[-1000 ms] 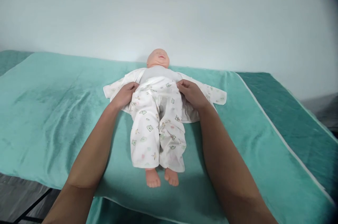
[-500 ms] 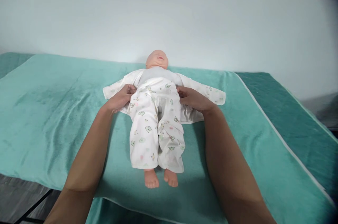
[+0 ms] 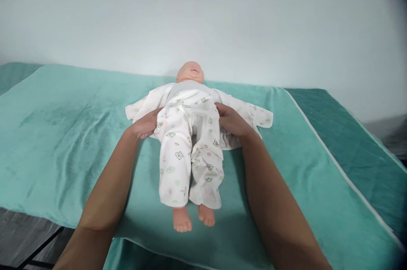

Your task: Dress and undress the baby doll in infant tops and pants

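A baby doll (image 3: 190, 71) lies on its back on a teal towel (image 3: 63, 134), head toward the wall, bare feet toward me. It wears white printed trousers (image 3: 186, 147) and lies on an open white printed jacket (image 3: 251, 113) spread out to both sides. My left hand (image 3: 146, 124) grips the trousers at the doll's left-side hip, fingers curled into the cloth. My right hand (image 3: 231, 121) grips the trousers at the other hip, fingers closed on the fabric.
A darker green quilted cover (image 3: 349, 143) shows at the right beyond the towel's white edge. A plain pale wall (image 3: 203, 15) stands right behind the doll. Dark floor and a black frame bar (image 3: 38, 249) show at the lower left.
Both hands have slid a little down from the waistband toward the hips. The trousers have bunched and shifted slightly, and the doll's legs lie a bit closer together.
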### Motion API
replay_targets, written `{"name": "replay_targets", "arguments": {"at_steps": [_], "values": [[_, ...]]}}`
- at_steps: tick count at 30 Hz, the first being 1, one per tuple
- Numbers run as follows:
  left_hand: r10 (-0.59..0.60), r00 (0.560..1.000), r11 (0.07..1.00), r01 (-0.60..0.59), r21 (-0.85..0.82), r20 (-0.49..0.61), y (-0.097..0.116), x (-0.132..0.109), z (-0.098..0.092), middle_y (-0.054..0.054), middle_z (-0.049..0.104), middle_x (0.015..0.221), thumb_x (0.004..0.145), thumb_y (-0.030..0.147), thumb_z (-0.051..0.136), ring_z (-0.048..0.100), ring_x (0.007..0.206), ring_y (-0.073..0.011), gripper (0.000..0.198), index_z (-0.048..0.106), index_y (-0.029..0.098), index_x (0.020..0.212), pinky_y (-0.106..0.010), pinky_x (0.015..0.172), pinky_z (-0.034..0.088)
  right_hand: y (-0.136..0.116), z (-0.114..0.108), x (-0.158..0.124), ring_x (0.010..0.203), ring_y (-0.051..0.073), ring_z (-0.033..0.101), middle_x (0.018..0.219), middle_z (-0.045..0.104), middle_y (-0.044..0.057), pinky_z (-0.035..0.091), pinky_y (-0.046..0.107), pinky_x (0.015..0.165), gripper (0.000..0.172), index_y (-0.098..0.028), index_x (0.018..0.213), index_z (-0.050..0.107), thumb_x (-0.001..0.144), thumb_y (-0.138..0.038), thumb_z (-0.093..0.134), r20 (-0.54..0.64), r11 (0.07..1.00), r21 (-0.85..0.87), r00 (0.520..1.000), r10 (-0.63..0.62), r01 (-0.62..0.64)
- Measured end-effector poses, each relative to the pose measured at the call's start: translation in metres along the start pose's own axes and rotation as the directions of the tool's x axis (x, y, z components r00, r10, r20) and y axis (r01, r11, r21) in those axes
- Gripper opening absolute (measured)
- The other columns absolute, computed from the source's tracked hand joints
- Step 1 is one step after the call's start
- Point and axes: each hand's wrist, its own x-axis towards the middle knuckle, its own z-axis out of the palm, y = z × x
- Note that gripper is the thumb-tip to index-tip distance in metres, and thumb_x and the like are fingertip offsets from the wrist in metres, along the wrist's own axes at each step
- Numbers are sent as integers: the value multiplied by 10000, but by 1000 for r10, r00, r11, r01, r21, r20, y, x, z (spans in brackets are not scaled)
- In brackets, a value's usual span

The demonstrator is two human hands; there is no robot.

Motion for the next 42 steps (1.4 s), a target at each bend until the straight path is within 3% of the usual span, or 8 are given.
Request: {"name": "replay_targets", "arguments": {"at_steps": [8, 12, 20, 30, 36, 42], "values": [[52, 999, 982, -52, -184, -7, -15, 10, 8, -123, 801, 1136, 673, 297, 894, 739, 1117, -327, 554, 749, 184, 1195, -443, 947, 636, 10, 9, 6, 941, 234, 694, 915, 765, 1, 579, 367, 852, 282, -237, 1005, 763, 767, -383, 803, -20, 993, 98, 998, -58, 60], [80, 997, 955, -75, -287, 7, -21, 17, 8, -135, 797, 1146, 677, 348, 893, 733, 1134, -342, 493, 778, 170, 1123, -460, 963, 635, 12, 11, 7, 983, 257, 715, 957, 791, 14, 585, 405, 922, 298, -251, 1028, 793, 770, -398, 806, 30, 990, 142, 1000, -9, 4], [90, 996, 943, -77, -324, 26, -18, 18, 10, -118, 808, 1098, 691, 344, 892, 740, 1109, -339, 481, 783, 173, 1128, -454, 977, 628, 10, 11, 6, 1029, 251, 719, 1087, 798, 17, 581, 414, 967, 301, -269, 1081, 802, 784, -312, 770, 94, 991, 125, 995, 35, -47], [128, 991, 930, -131, -344, -31, -15, 19, 5, -103, 810, 1099, 745, 311, 845, 757, 1063, -316, 527, 739, 187, 1247, -435, 942, 638, 10, 16, 6, 985, 253, 731, 1055, 808, 3, 606, 358, 834, 351, -278, 1079, 796, 729, -297, 804, 71, 976, 203, 995, 72, -85], [88, 995, 952, -95, -290, -37, -7, 14, 9, -98, 815, 1062, 748, 258, 847, 773, 984, -297, 509, 734, 187, 1238, -391, 818, 671, 3, 18, 6, 905, 239, 737, 1022, 808, 25, 597, 331, 753, 303, -261, 1057, 782, 760, -316, 777, 69, 969, 207, 990, 124, -136], [30, 999, 982, -36, -188, -32, -6, 10, 10, -99, 816, 1016, 747, 290, 861, 779, 907, -276, 484, 747, 183, 1205, -350, 723, 670, -6, 20, 3, 776, 223, 713, 925, 800, 50, 576, 319, 660, 330, -216, 1078, 754, 775, -344, 779, -13, 967, 160, 980, 200, -196]]}}
